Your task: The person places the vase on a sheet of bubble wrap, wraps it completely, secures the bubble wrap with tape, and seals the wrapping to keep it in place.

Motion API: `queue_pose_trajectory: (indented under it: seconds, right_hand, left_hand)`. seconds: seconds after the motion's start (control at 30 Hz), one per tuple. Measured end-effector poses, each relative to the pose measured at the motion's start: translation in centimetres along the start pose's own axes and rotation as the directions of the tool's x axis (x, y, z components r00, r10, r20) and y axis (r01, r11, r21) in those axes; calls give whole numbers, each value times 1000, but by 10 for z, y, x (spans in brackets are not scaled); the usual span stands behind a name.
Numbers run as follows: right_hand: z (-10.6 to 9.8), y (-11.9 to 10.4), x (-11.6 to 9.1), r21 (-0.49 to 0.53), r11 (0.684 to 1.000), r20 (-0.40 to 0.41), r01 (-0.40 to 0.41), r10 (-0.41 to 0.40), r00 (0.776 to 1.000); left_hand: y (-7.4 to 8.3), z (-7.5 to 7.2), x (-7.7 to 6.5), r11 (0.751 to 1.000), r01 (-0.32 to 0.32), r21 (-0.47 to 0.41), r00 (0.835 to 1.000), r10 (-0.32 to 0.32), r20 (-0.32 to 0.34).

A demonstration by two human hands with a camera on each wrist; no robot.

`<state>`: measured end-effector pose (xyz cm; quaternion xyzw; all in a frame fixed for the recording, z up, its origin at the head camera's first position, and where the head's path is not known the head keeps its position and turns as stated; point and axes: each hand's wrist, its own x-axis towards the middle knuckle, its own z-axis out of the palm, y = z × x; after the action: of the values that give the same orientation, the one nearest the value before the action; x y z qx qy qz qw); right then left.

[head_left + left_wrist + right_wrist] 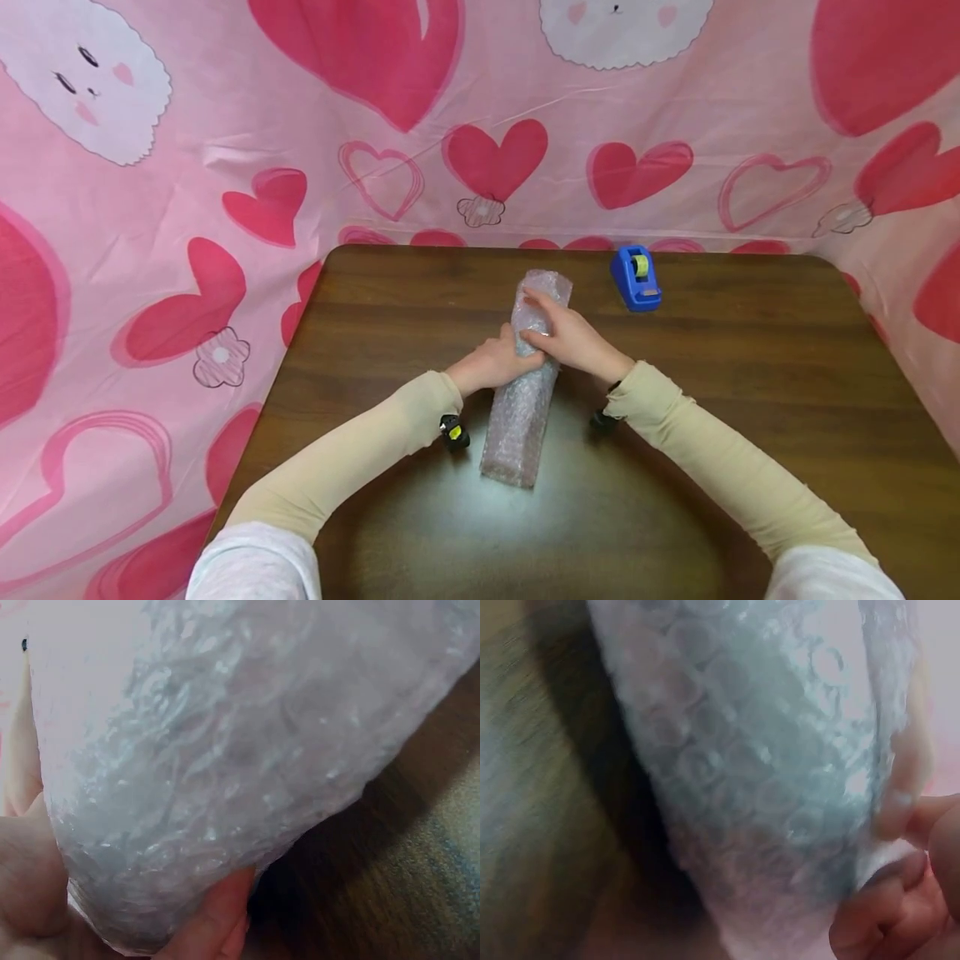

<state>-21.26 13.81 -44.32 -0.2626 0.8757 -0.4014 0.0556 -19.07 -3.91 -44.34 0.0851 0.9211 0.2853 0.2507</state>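
A long flat bundle of clear bubble wrap (517, 429) is held at a slant over the table, its far end toward the back edge. My left hand (495, 362) grips its left side near the middle. From the other side my right hand (573, 340) holds the upper part, thumb and fingers on the wrap. In the left wrist view, fingers (214, 919) curl against the lower edge of the bubble wrap (225, 750). Bent fingers (885, 915) touch the right edge of the bubble wrap (742, 750) in the right wrist view. Whatever the wrap may contain cannot be made out.
A blue tape dispenser (636, 283) with a yellowish roll stands at the back of the brown wooden table (750, 358), right of the bundle. Pink cloth (555, 92) with hearts hangs behind the table and along its sides.
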Motion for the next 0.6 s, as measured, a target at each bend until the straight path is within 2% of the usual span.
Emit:
queue_pose_trajectory:
  seconds: [0.3, 0.47, 0.6]
  right_hand:
    - [-6, 6, -20, 161, 986, -37, -42, 48, 998]
    - [-12, 4, -32, 211, 970, -99, -116, 140, 985]
    - [-16, 8, -38, 208, 959, -76, -194, 213, 974]
  left_hand:
    - [-2, 1, 0, 1000, -11, -27, 1000, 10, -11]
    - [-3, 2, -1, 998, -19, -60, 1000, 19, -9]
    - [-4, 1, -3, 998, -21, -61, 1000, 22, 2]
